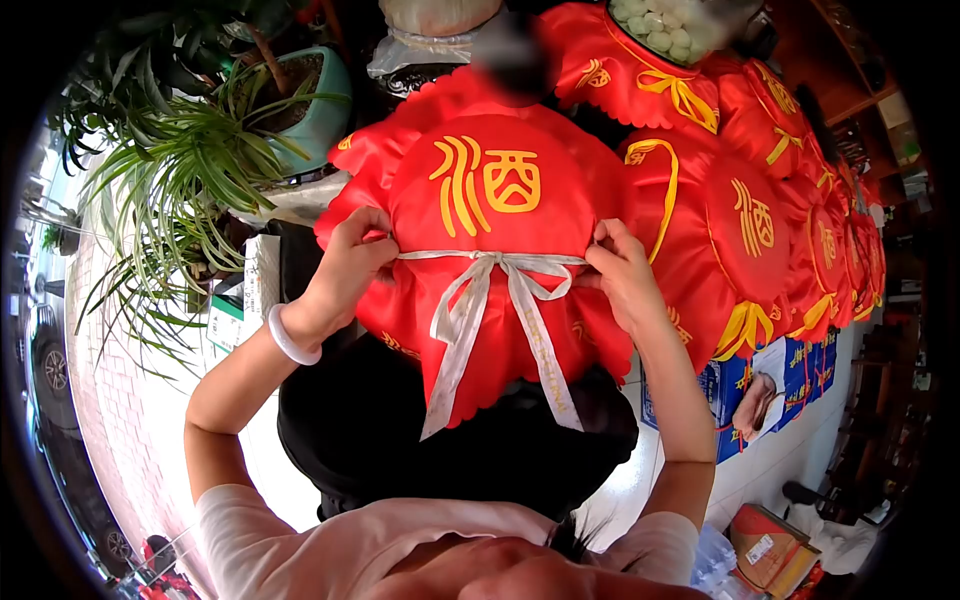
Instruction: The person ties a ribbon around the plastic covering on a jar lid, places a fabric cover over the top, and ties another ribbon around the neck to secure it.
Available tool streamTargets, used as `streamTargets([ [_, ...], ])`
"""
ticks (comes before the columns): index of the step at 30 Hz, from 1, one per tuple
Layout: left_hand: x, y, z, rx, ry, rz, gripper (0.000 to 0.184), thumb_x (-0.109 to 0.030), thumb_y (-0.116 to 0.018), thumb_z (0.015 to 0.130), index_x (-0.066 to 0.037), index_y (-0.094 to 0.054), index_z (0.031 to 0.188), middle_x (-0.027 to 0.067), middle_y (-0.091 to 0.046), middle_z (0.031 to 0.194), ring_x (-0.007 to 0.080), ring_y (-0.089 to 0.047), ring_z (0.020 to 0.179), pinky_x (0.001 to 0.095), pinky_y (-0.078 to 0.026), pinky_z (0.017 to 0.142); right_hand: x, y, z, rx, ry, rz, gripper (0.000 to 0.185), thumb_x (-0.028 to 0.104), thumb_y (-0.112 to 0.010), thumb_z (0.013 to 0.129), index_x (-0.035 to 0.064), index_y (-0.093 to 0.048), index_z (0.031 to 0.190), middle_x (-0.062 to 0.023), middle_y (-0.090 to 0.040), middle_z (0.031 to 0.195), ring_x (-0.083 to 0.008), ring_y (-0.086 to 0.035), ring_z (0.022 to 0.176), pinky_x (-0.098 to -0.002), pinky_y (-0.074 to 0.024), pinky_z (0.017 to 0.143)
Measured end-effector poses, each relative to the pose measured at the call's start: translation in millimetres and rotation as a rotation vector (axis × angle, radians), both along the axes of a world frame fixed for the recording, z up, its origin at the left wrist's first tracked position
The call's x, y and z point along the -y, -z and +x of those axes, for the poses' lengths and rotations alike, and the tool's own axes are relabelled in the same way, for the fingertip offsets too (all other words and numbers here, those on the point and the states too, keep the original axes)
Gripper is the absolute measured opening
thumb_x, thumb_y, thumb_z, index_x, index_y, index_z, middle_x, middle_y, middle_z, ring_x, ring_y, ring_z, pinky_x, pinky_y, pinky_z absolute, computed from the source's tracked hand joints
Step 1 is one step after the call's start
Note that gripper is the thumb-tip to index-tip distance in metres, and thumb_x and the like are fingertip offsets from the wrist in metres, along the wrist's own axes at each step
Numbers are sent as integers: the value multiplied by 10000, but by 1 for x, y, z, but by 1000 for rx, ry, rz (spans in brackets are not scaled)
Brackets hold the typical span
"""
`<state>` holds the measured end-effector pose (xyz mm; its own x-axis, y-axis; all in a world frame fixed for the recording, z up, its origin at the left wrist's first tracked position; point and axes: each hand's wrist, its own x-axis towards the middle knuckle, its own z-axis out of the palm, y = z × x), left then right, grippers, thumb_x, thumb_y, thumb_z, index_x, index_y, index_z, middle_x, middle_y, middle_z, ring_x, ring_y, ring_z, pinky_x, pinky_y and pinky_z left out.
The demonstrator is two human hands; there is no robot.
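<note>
In the head view, a round red satin cover (555, 170) with yellow lettering lies over a jar whose body is hidden. A white ribbon (455, 330) goes round it below the rounded top and is tied at the front in a bow, its two tails hanging down. At the ribbon's left end my left hand (350, 262), with a white bangle at the wrist, pinches the ribbon at the cover's side. My right hand (622, 268) pinches it likewise on the right. The red ruffled skirt of the cloth spreads out below both hands.
More red-covered jars (738, 235) with yellow ribbons stand in a row to the right. Blue boxes (720, 400) sit below them. A potted plant (315, 110) is at upper left, and a cardboard box (770, 550) lies at lower right.
</note>
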<state>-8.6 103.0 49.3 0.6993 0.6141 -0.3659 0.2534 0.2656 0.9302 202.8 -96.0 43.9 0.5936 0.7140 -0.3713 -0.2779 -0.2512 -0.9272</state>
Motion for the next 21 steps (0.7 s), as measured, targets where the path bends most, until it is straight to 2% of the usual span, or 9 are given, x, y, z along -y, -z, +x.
streamTargets([
  [3,-2,10,0,-4,9,19,122,15,-483,768,-19,-479,885,45,-555,725,117,-548,615,235,-436,556,2,10,-2,13,18,-11,56,42,-470,823,60,-446,871,-30,-480,882,-113,-515,814,-298,-509,684],
  [5,-2,14,0,-1,20,56,120,23,-481,769,-20,-479,881,46,-553,708,120,-549,603,234,-430,546,5,28,-1,370,23,35,72,16,-502,821,25,-434,842,-21,-469,758,-95,-480,690,-240,-428,606],
  [8,0,14,0,16,7,73,125,35,-477,769,-19,-479,881,50,-550,703,123,-544,582,236,-429,541,5,23,-6,527,22,32,90,25,-522,823,24,-433,827,-6,-447,738,-82,-435,662,-233,-376,600],
  [14,3,7,2,4,-68,22,104,33,-476,768,-23,-488,855,47,-545,712,118,-543,593,239,-427,529,1,19,-7,228,123,16,86,15,-524,816,17,-447,854,-24,-474,729,-91,-480,689,-232,-404,616],
  [15,-6,12,0,-6,-5,126,87,11,-496,777,-18,-499,858,44,-548,737,112,-539,616,236,-429,549,1,22,-2,228,128,13,86,15,-524,816,17,-447,854,-24,-474,729,-91,-480,689,-232,-404,616],
  [17,-9,15,-2,-20,63,223,77,-10,-515,786,-14,-509,862,41,-551,763,106,-536,640,233,-432,570,-2,25,11,676,41,63,119,-11,-505,800,53,-458,889,4,-471,774,-75,-458,668,-208,-398,586],
  [19,-7,10,0,210,-131,219,141,-30,-567,785,8,-526,915,40,-557,779,95,-511,674,228,-421,622,-9,7,17,596,132,68,147,-34,-494,826,16,-458,960,-34,-516,784,-99,-524,667,-238,-456,606],
  [20,-12,14,-6,247,-116,259,334,-96,-656,754,24,-520,1034,61,-573,867,135,-532,795,257,-427,726,-12,1,21,508,171,180,168,-29,-503,830,6,-461,988,-45,-527,796,-112,-541,677,-245,-466,617],
  [21,-13,14,-12,249,-114,258,334,-96,-656,754,24,-520,1034,61,-573,867,135,-532,795,257,-427,726,-14,-4,22,417,207,293,190,-25,-511,834,-5,-463,1017,-56,-539,808,-126,-559,686,-252,-477,628],
])
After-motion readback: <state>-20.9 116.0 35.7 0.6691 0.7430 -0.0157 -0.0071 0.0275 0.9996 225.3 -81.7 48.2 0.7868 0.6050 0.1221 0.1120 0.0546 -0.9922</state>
